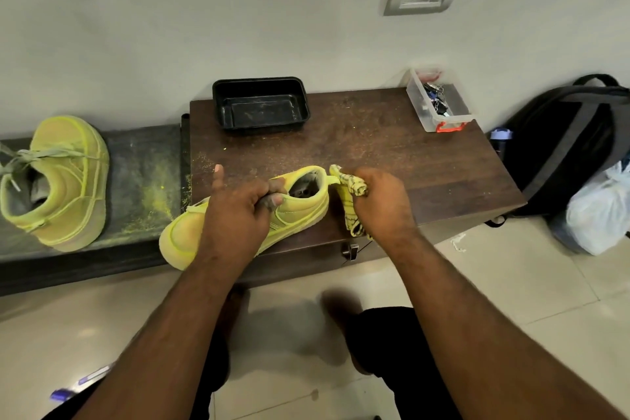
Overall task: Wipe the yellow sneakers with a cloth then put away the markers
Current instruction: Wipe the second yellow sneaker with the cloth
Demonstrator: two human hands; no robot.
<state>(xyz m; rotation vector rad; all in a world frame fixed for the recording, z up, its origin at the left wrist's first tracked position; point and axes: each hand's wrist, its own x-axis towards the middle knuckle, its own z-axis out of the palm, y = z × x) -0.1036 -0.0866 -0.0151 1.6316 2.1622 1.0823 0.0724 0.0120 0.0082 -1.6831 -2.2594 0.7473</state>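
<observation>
One yellow sneaker (300, 211) lies at the front edge of the dark wooden cabinet top (392, 153), toe pointing left and over the edge. My left hand (238, 211) grips it across the tongue and collar. Right behind its heel, my right hand (381, 201) is closed on a yellow patterned cloth (351, 204), which touches the heel. The second yellow sneaker (64, 181) stands on the lower dark bench (143, 174) at left, laces loose. A purple-capped marker (78, 385) lies on the floor at bottom left, partly hidden by my left arm.
A black plastic tray (260, 106) sits at the cabinet's back edge. A clear box (439, 102) with small items stands at the back right. Yellow dust covers the bench and cabinet. A black backpack (572, 147) and white bag (600, 211) rest on the floor at right.
</observation>
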